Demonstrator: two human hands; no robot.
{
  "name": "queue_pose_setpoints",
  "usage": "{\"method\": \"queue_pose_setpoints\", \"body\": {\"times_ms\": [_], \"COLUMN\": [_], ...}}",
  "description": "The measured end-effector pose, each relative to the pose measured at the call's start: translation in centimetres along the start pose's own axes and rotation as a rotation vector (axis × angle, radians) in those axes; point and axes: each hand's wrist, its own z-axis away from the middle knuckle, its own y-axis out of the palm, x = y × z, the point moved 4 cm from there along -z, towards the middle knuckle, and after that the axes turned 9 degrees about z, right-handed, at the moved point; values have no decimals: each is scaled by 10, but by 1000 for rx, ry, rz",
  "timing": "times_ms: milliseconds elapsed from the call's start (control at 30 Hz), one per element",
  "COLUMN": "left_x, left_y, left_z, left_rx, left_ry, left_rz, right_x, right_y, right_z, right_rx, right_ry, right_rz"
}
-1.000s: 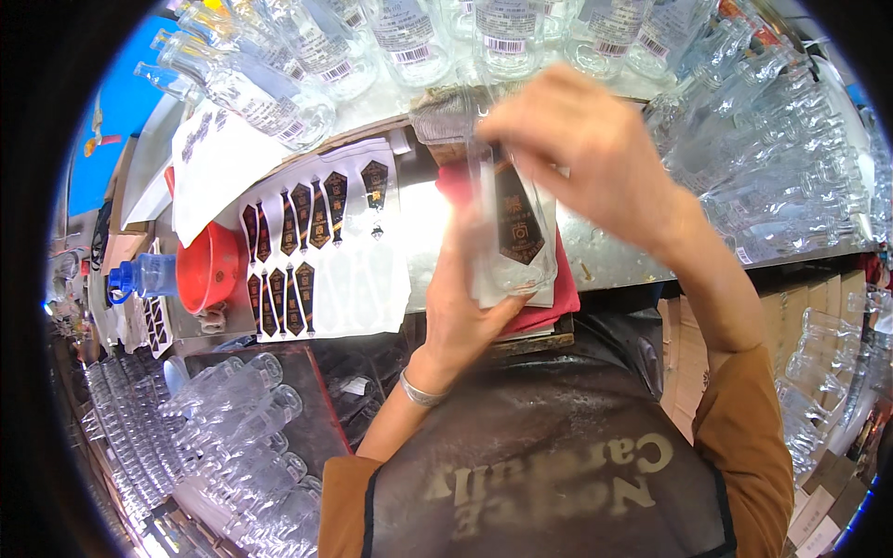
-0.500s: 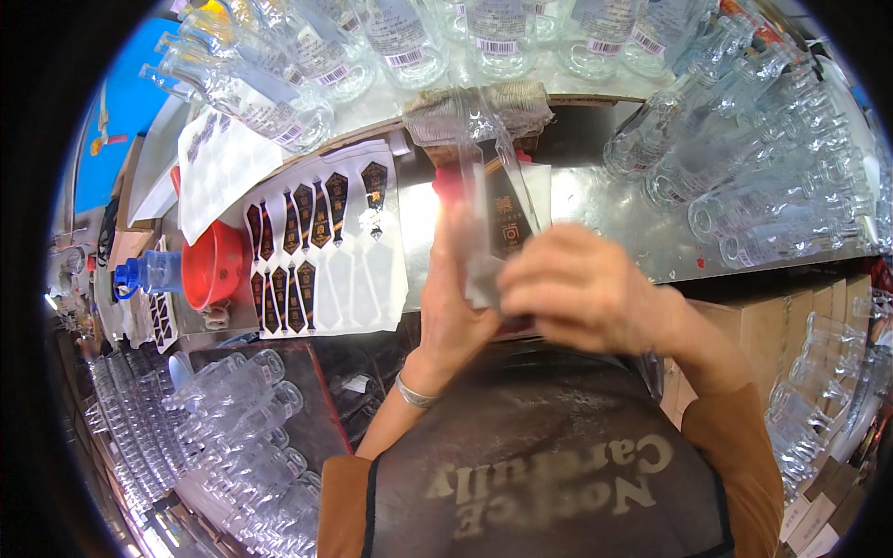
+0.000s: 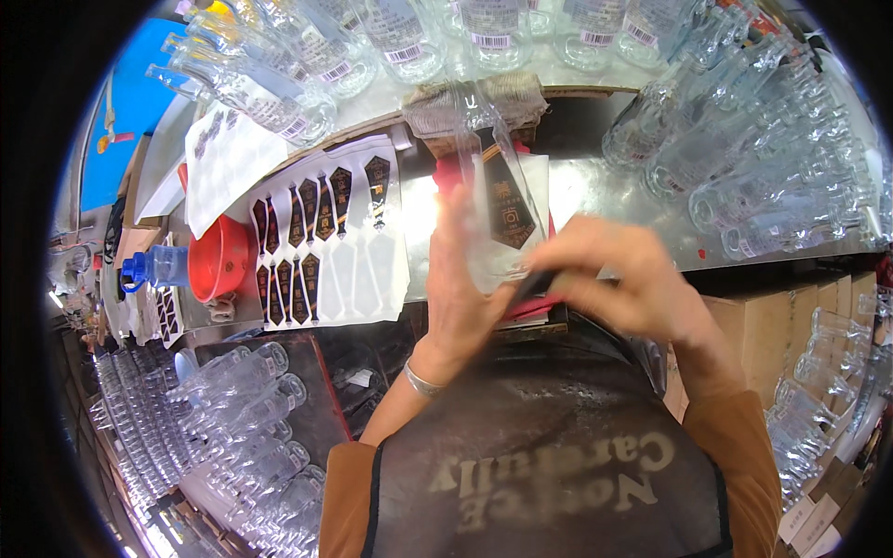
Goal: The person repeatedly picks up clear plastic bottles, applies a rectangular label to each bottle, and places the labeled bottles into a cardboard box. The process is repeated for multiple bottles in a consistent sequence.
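A clear glass bottle (image 3: 479,200) lies in front of me, its neck pointing away and resting on a cloth-wrapped block (image 3: 521,104). On its upper side sits a dark, tie-shaped label (image 3: 507,209) with gold marks. My left hand (image 3: 454,302) grips the bottle along its left side, near the base. My right hand (image 3: 619,279) is closed at the base's right, pinching a small dark flat piece (image 3: 535,286), blurred by motion. Red material (image 3: 530,310) shows under the bottle. To the left lies a white label sheet (image 3: 372,251) with several dark labels and some blank outlines.
Clear bottles (image 3: 493,37) stand along the far shelf, and more bottles (image 3: 763,177) crowd the right. A red bowl (image 3: 219,260) and a blue-capped container (image 3: 158,268) are left of the sheet. Bottles (image 3: 246,409) fill the lower left; cardboard boxes (image 3: 791,325) stand lower right.
My right hand has shifted slightly right, off the bottle's lower part, uncovering more of the label. A whitish patch near its fingers is gone; a dark flat piece now shows there.
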Motion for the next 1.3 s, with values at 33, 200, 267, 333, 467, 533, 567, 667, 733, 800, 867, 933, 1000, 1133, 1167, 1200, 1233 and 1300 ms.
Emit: {"method": "queue_pose_setpoints", "body": {"times_ms": [33,200,267,333,467,533,567,667,733,800,867,933,1000,1133,1167,1200,1233,1300], "left_x": [-2,7,4,2,17,21,20,25,52,62,100,131,159,180,179,176,168,151], "left_y": [0,3,1,-4,-1,-7,-13,-67,-131,-198,-256,-285,-296,-294,-289,-283,-274,-254], "left_z": [-2,-2,-3,2,15,17,14,-7,-30,-62,-89,-127,-164,-188,-187,-180,-171,-148], "left_rx": [9,115,12,-14,64,103,126,-54,-319,-539,-555,-487,-377,-204,-190,-177,-159,-166], "left_ry": [-14,-256,-114,-35,-24,-13,-4,10,-3,-11,43,8,-41,-394,-362,-331,-301,-211], "left_rz": [23,615,424,179,-132,-83,-70,-176,-293,-425,-664,-775,-886,-997,-1026,-1058,-1088,-1069], "right_x": [-21,-78,-52,-44,-17,-16,-16,-29,-43,-51,-53,-59,-62,-60,-60,-61,-63,-68], "right_y": [-4,25,32,29,26,30,29,27,26,22,18,17,16,18,18,19,19,19], "right_z": [4,11,9,16,12,14,14,20,33,40,39,40,38,31,30,30,32,37], "right_rx": [-113,-18,-10,-91,-86,-106,-126,-135,-190,-218,-215,-262,-293,-303,-302,-301,-296,-284], "right_ry": [255,558,653,540,366,374,373,465,494,523,541,489,483,460,460,459,473,502], "right_rz": [-226,-512,-487,-235,248,258,264,233,207,205,221,242,260,282,294,305,301,298]}}
